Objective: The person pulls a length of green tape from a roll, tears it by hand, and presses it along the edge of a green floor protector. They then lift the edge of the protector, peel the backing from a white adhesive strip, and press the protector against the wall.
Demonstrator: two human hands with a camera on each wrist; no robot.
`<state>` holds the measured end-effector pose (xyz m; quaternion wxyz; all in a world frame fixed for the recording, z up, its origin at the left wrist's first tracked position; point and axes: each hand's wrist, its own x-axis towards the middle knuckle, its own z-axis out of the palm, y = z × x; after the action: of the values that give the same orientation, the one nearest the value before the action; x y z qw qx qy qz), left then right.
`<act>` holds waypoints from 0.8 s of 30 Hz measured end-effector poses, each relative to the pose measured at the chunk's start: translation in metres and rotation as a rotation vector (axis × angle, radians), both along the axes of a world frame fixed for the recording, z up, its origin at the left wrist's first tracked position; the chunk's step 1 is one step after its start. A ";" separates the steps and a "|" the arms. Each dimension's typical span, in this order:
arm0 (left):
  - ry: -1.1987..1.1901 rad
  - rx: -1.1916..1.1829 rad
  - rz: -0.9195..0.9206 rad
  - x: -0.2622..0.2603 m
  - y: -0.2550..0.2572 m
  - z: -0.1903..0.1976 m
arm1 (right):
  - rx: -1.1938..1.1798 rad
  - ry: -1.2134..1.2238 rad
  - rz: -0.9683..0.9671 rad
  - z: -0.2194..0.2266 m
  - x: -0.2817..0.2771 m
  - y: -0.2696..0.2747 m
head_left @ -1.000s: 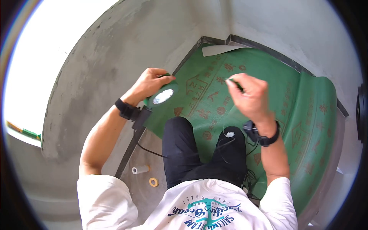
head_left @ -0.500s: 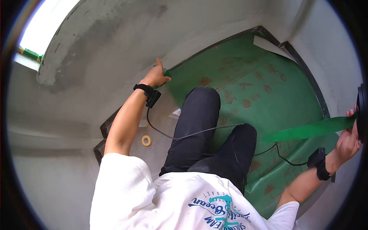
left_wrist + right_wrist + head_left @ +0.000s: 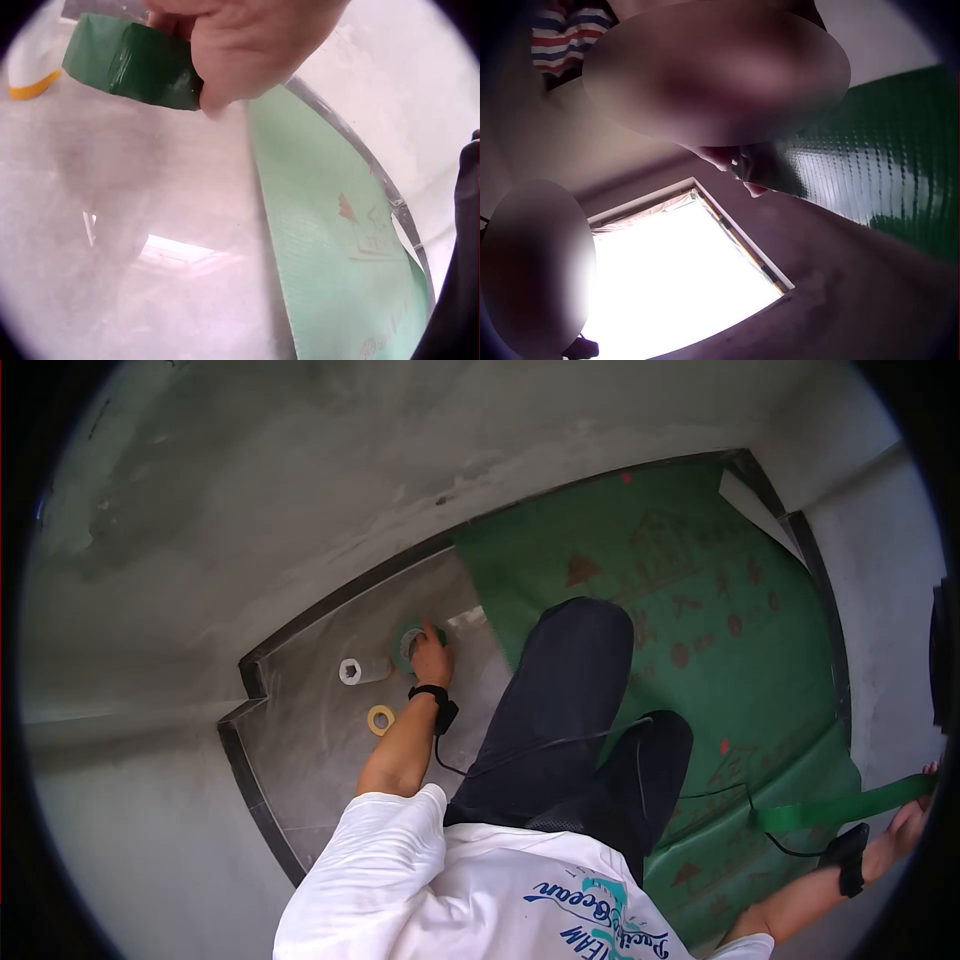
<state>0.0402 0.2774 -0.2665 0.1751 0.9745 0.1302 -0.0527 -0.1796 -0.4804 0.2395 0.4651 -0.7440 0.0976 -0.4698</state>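
Note:
My left hand [image 3: 432, 657] grips a roll of green tape [image 3: 131, 64] by its rim, low over the bare floor strip beside the wall. The thumb lies along the roll's near side in the left wrist view. At the far right of the head view, my right hand [image 3: 912, 820] holds the end of a wide green tape strip [image 3: 840, 805], which slants down to the left over the green floor covering [image 3: 720, 610]. Its fingertips [image 3: 718, 156] show at the strip's end in the right wrist view, where much of the hand is blurred.
A white roll [image 3: 362, 671] and a yellow tape roll [image 3: 380, 720] lie on the bare floor. Dark skirting [image 3: 350, 592] runs along the grey wall. A black cable [image 3: 540, 743] crosses the person's legs. A bright window opening [image 3: 682, 277] shows in the right wrist view.
My left hand has come down from the wall side to the bare floor with the tape roll. The right hand has swung out to the far right, and a tape strip now trails from it.

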 end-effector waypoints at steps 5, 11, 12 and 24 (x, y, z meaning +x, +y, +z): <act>-0.365 -0.085 0.004 0.048 -0.009 0.009 | 0.151 -0.009 0.004 0.038 -0.028 -0.076; -0.262 -0.634 0.379 0.198 0.008 -0.109 | 0.223 0.059 0.317 0.054 -0.001 -0.001; -0.230 -0.813 0.467 0.209 0.004 -0.097 | 0.250 0.077 0.374 0.057 0.005 0.022; -0.378 -1.203 0.546 0.210 -0.023 -0.098 | 0.236 -0.149 0.198 0.039 0.015 0.117</act>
<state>0.2503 0.2539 -0.3642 0.7126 0.6325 0.2863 0.1009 -0.1645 -0.3636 0.2787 0.5991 -0.6533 0.0435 -0.4609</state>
